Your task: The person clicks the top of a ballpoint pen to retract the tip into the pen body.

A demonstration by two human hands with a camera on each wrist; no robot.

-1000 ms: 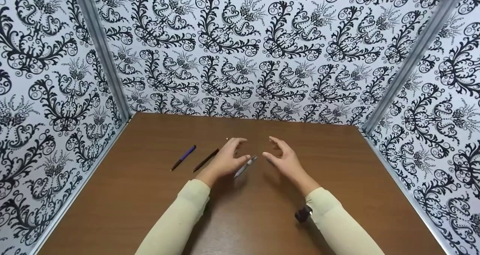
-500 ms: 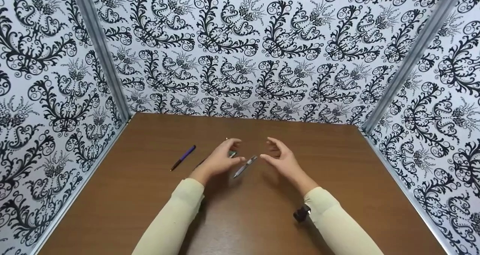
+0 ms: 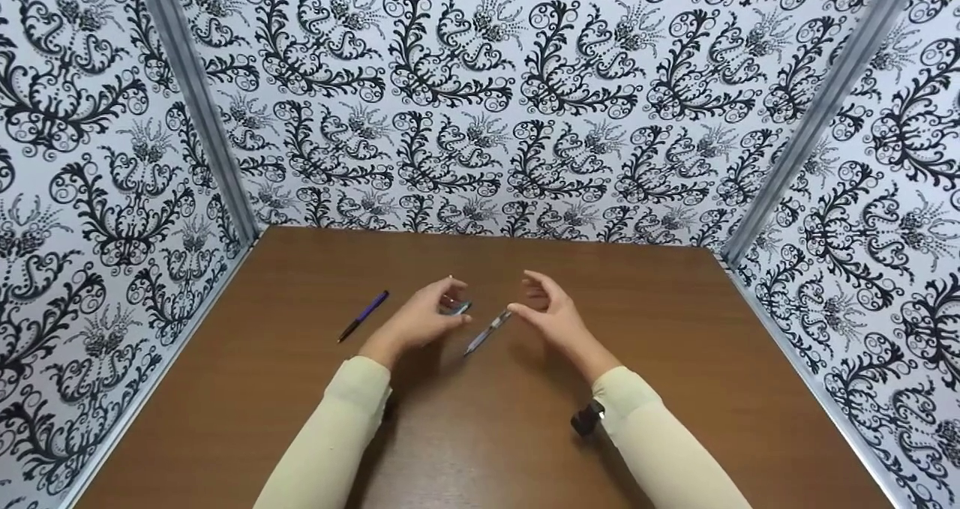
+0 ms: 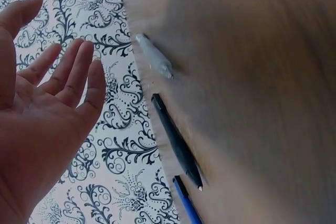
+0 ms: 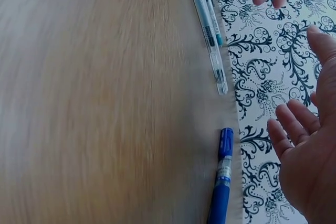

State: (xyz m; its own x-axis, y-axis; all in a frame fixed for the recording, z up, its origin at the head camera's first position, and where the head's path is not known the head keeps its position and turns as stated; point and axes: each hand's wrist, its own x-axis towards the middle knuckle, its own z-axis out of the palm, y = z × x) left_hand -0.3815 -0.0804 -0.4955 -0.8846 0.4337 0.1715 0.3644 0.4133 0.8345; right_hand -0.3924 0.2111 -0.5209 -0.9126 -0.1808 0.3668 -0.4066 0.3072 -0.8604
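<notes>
My left hand [image 3: 420,318] hovers over the middle of the table with relaxed, spread fingers. It hides the black pen [image 4: 177,140] in the head view, while a teal-ended pen [image 3: 463,309] shows past its fingers. To its left lies a purple-and-black pen [image 3: 364,315]. Between both hands is a clear pen [image 3: 485,335], its upper end overlapped by the right thumb in the head view. My right hand [image 3: 556,315] is held likewise, fingers loosely bent and holding nothing. In the right wrist view, a blue pen [image 5: 221,182] with a pale label lies beside this hand.
The brown table [image 3: 480,449] is enclosed by patterned wall panels [image 3: 480,119] at the back and sides, with grey posts [image 3: 196,104] at the corners. A small black device [image 3: 587,419] sits at the right cuff. In the left wrist view, a whitish pen [image 4: 154,57] lies beyond the black one.
My left hand has shifted left, covering the black pen and uncovering more of the clear and teal-ended pens. My right hand has drifted slightly left, to the clear pen's end. The pens stay put.
</notes>
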